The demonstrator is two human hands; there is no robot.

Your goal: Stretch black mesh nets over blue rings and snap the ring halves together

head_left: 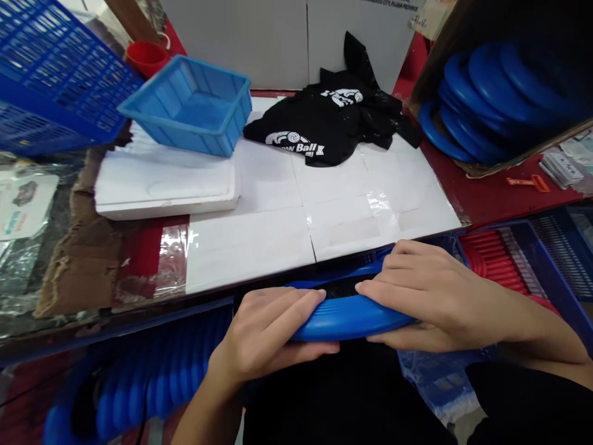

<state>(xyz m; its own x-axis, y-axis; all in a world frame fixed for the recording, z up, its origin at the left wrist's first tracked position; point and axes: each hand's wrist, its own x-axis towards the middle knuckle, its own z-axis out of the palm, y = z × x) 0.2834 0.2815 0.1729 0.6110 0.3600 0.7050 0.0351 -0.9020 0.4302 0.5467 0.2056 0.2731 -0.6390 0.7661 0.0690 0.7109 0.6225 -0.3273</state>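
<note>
We hold a blue ring (352, 316) at the near edge of the desk (259, 247), just in front of our body. Our left hand (269, 334) clamps its left end, fingers over the top and thumb beneath; our right hand (435, 296) wraps the right end the same way, fingertips lying along the upper rim. Both hands are closed on the ring, not spread. A strip of black material (340, 287) shows inside the ring's hollow, under our fingertips.

We judge the step in hand to be fitting or seating that black piece into the ring; how far it is seated we cannot tell. The next move likely calls for an even press along the rim with both hands while the ring is kept level.

Farther back on the desk lie a heap of black mesh bags (328, 127) and a light blue basket (189, 105). More blue rings stand stacked in a cardboard box (482, 99) at right, and another row (152, 377) sits low at left.
</note>
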